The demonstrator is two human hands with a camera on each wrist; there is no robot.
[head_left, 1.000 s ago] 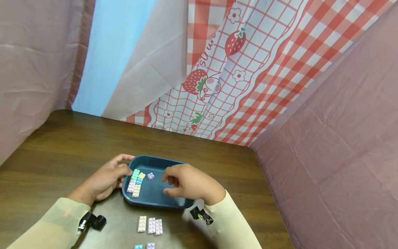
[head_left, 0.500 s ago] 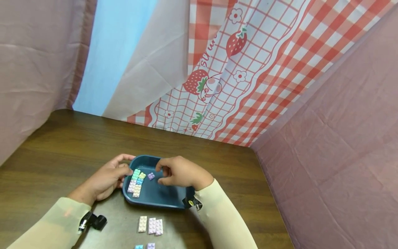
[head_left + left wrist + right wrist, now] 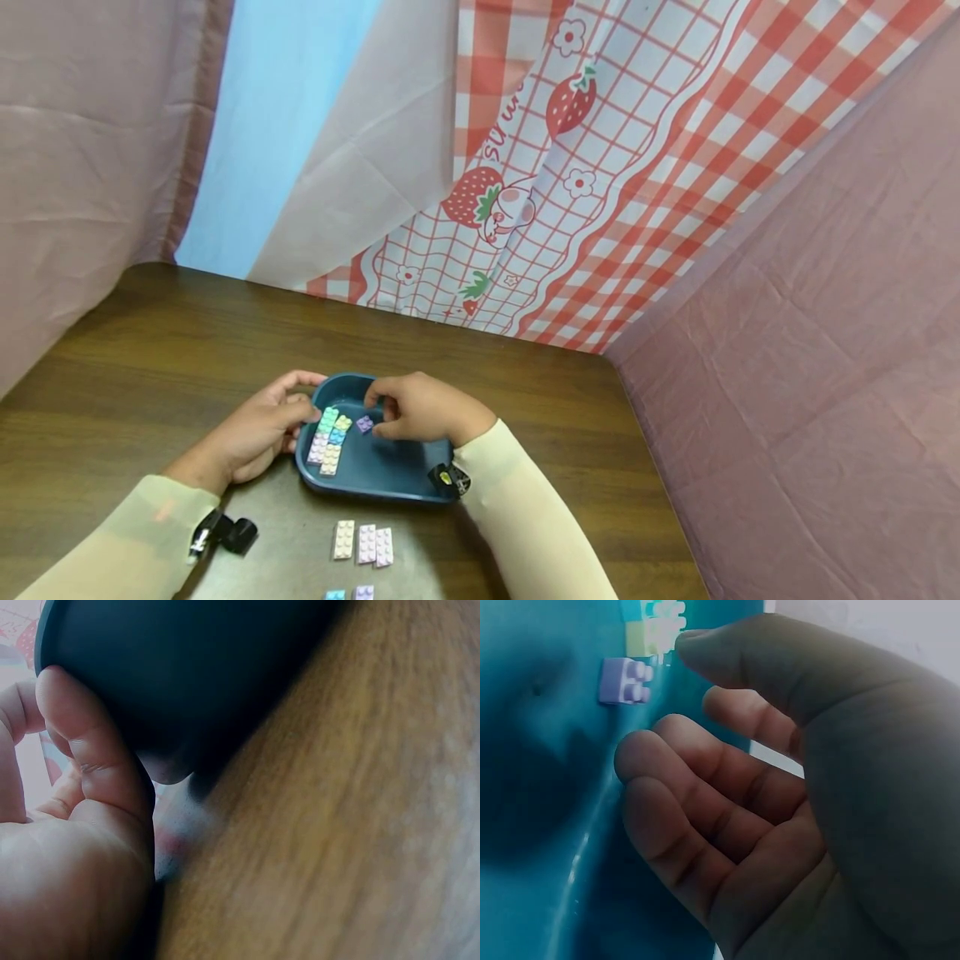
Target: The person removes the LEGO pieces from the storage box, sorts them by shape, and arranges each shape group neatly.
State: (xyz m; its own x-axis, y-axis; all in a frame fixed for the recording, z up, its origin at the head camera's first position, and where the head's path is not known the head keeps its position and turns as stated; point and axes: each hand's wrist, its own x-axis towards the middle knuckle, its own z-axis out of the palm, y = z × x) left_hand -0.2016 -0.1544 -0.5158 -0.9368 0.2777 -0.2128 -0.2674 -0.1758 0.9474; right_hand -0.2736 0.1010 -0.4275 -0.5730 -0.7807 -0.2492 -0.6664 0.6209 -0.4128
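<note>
A dark blue tray [image 3: 382, 483] lies on the table, its left end held by my left hand [image 3: 255, 429]. In the left wrist view that hand's [image 3: 90, 855] nearest finger rests against the outer wall of the tray [image 3: 187, 667]. My right hand [image 3: 423, 408] is over the tray, fingers bent and nothing between them. Beside its thumb and index finger sits a small purple toy brick [image 3: 364, 424]. The right wrist view shows this purple brick [image 3: 615, 681] just off the fingertips. Mint green [image 3: 328, 418], yellow, blue, lilac and cream [image 3: 330, 460] bricks cluster at the tray's left.
In front of the tray a cream brick [image 3: 344, 540] and two lilac bricks [image 3: 367, 543] lie on the table [image 3: 585, 467]. Parts of a blue brick [image 3: 335, 595] and a purple brick [image 3: 363, 592] show at the bottom edge. Curtains and a strawberry-print cloth [image 3: 510, 192] surround the table.
My right hand has moved left and a little away from me across the tray, up to the purple brick. The left hand and the tray stay as they were.
</note>
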